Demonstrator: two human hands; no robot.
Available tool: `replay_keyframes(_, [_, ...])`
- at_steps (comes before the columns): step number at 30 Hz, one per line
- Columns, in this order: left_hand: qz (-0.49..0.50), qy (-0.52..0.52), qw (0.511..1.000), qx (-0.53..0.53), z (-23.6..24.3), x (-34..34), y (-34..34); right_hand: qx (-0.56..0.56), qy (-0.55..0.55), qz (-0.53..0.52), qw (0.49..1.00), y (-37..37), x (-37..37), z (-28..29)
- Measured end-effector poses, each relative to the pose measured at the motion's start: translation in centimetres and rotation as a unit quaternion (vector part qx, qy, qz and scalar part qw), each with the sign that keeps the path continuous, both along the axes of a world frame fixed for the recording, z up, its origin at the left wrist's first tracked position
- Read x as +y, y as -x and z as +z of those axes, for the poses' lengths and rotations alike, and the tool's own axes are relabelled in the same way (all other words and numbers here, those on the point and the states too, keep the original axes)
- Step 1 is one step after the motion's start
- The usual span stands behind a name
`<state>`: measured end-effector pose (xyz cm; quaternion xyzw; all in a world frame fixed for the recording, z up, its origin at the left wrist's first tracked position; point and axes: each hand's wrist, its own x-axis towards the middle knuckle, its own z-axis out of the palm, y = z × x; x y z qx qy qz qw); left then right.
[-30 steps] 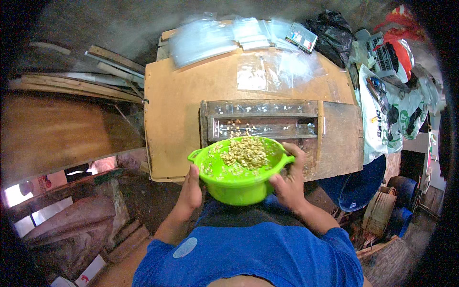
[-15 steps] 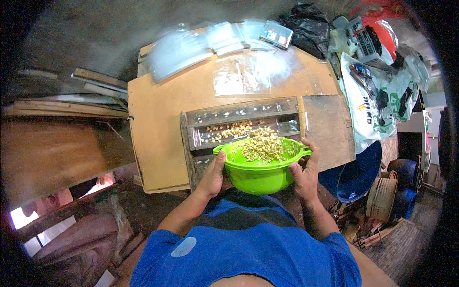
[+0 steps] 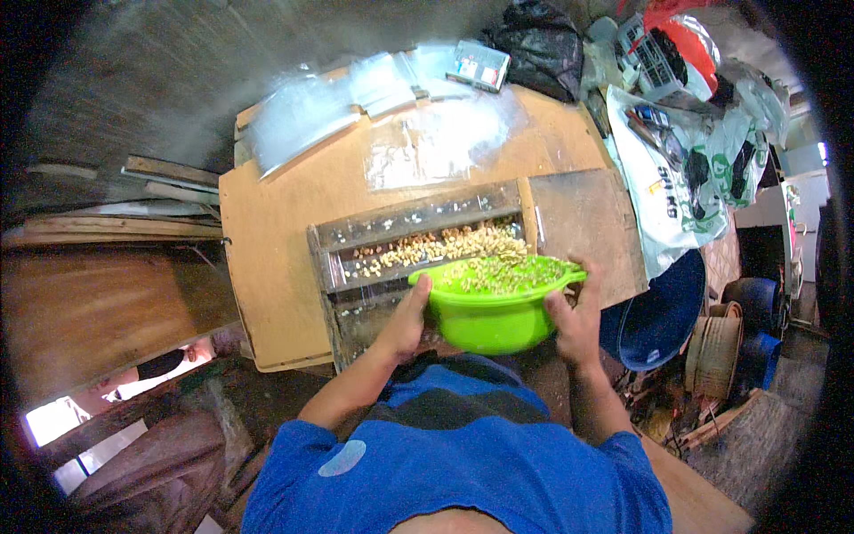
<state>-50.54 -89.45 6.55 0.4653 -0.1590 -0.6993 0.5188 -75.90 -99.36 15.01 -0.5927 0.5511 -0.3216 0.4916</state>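
My left hand (image 3: 405,316) grips the left side of a bright green plastic bowl (image 3: 485,316), and my right hand (image 3: 574,316) grips its right handle. The bowl tilts away from me, its far rim over a wooden trough (image 3: 485,200) lined with clear plastic. Pale yellow-brown pieces, like grains or chopped nuts, lie in the bowl and spill over the rim into a long heap (image 3: 445,245) in the trough's slot. The trough sits on a tan board tabletop (image 3: 271,285). The bowl hides part of the trough.
Clear plastic sheets (image 3: 302,116) and a small case (image 3: 478,64) lie along the table's back. A black bag (image 3: 534,49), a crate (image 3: 654,58) and white sacks (image 3: 667,182) crowd the right. Below them stand blue barrels (image 3: 645,316). Wooden planks (image 3: 107,222) are stacked at left.
The bowl has moved rightward and up, tipping forward. Much of its contents has poured into the slot, where the heap has grown. The view has turned and shifted slightly.
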Motion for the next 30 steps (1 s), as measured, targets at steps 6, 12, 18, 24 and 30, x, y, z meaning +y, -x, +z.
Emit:
replay_keyframes(6, [0.113, 0.007, 0.989, 0.093, 2.0, 4.1, -3.4, -0.045, 0.132, 0.089, 0.986, -4.7, 1.5, -0.7])
replay_keyframes(12, [0.195, 0.013, 0.981, -0.014, 1.3, 8.3, -7.4, 0.013, 0.077, 0.168, 0.983, -9.4, 2.2, 0.8])
replay_keyframes(18, [0.146, -0.033, 0.987, 0.051, 0.5, 8.9, -7.8, 0.005, 0.115, 0.156, 0.981, -8.0, 4.4, -0.1])
replay_keyframes(24, [0.091, -0.026, 0.988, 0.120, 1.7, 9.2, -5.4, -0.073, 0.106, 0.078, 0.989, -3.4, 8.4, -1.5])
replay_keyframes(30, [0.103, -0.073, 0.991, -0.038, 4.1, 10.1, 1.3, -0.284, -0.053, -0.007, 0.957, 2.3, 11.5, -2.9])
